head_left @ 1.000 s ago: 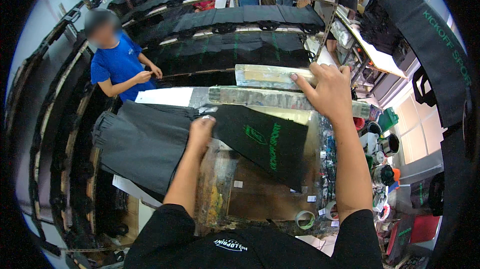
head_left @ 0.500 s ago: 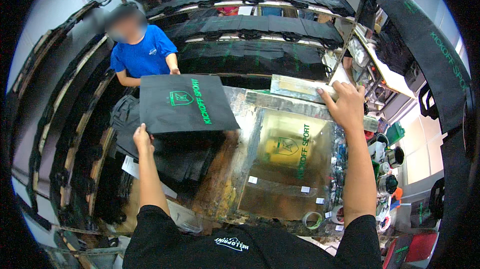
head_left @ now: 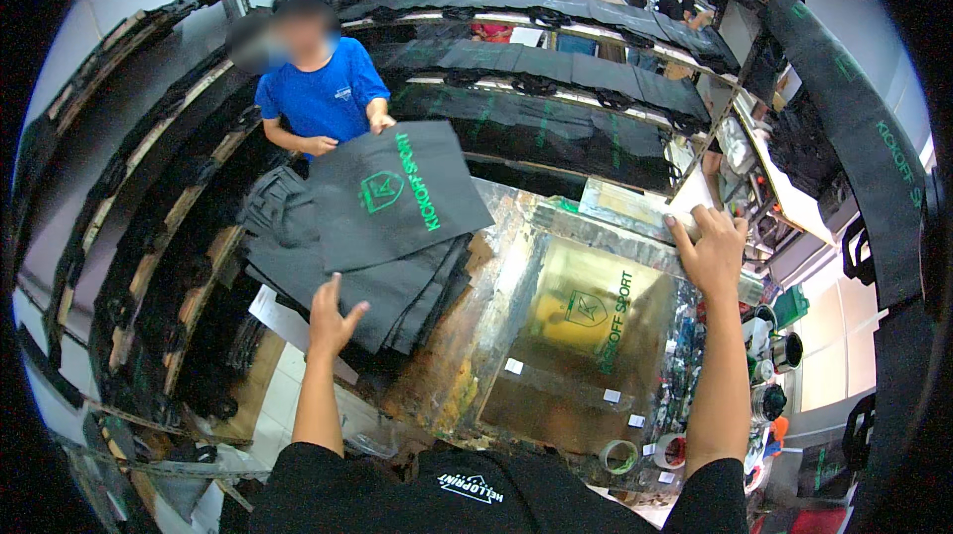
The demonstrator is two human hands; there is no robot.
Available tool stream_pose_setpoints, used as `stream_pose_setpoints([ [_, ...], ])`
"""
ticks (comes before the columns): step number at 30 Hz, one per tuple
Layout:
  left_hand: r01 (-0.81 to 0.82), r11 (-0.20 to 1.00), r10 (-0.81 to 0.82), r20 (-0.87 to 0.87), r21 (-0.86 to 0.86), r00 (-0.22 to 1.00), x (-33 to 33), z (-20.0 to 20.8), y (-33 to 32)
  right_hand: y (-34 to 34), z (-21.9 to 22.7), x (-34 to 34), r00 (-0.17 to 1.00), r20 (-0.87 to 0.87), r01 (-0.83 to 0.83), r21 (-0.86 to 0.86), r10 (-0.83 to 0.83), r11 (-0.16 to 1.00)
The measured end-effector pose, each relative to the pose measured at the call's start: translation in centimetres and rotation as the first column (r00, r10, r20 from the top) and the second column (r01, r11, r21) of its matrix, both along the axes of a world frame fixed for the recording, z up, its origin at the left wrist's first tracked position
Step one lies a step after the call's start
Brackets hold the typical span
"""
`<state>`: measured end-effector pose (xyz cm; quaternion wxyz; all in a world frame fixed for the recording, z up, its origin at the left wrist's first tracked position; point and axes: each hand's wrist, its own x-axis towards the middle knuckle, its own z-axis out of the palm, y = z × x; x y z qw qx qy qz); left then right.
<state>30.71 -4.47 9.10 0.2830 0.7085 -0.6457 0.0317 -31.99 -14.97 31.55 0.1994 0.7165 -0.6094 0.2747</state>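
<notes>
The left hand [head_left: 331, 319] hangs open over the near edge of a stack of dark grey bags [head_left: 328, 261], fingers spread and holding nothing; it looks just clear of the cloth, though the angle is too steep to be sure. On top of that stack, tilted toward the far side, lies a dark printed bag [head_left: 395, 195] with a green shield emblem and a line of green lettering along one edge. A co-worker in a blue shirt [head_left: 323, 97] stands beyond the stack, with a hand [head_left: 380, 121] at the bag's far edge. The right hand [head_left: 710, 254] rests palm down on the far rail of the printing screen frame [head_left: 635, 216], fingers curled over the bar in a loose hold. Below it the screen mesh [head_left: 571, 335] shows a yellowish rectangle bearing the same shield and lettering in green, with small white tape squares stuck near its lower edge. The worktable [head_left: 467, 355] around the frame is smeared with ink. Rolls of tape [head_left: 622, 455] and small jars [head_left: 769, 400] sit at the near right. Long racks [head_left: 536, 67] hung with dark printed cloth curve across the background.
</notes>
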Motion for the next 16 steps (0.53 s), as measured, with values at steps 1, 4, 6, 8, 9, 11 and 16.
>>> stream_pose_setpoints([
  [1, 0.026, 0.996, -0.032, 0.066, 0.083, 0.997, -0.2, 0.2, 0.9, -0.2, -0.1, 0.2, 1.0, 0.002, -0.004, -0.005, 0.004, 1.0],
  [4, 0.053, 0.94, -0.129, 0.206, 0.337, 0.97, -0.8, -0.3, 2.2, -0.6, 0.1, 0.1, 1.0, 0.023, -0.013, 0.017, 0.013, 1.0],
  [6, 0.046, 0.948, -0.126, 0.238, 0.314, 0.963, -0.8, -1.4, 2.1, -0.8, -0.1, -0.1, 1.0, -0.002, -0.019, -0.019, 0.019, 1.0],
  [8, 0.051, 0.967, -0.122, 0.281, 0.249, 0.952, -0.8, -2.2, 2.4, -0.7, 0.2, 0.2, 1.0, -0.025, 0.013, 0.031, -0.013, 0.999],
  [9, 0.056, 0.967, -0.128, 0.287, 0.247, 0.949, -0.8, -2.5, 2.3, -0.5, 0.3, 0.3, 1.0, -0.027, 0.008, 0.023, -0.007, 1.0],
  [11, 0.068, 0.967, -0.142, 0.299, 0.245, 0.944, -1.0, -3.2, 2.1, -0.3, 0.5, 0.1, 1.0, -0.031, -0.002, 0.009, 0.002, 1.0],
  [16, 0.069, 0.957, -0.144, 0.254, 0.282, 0.956, 0.0, -3.2, 1.4, -0.2, 0.4, 0.2, 1.0, -0.016, -0.009, 0.01, 0.01, 1.0],
])
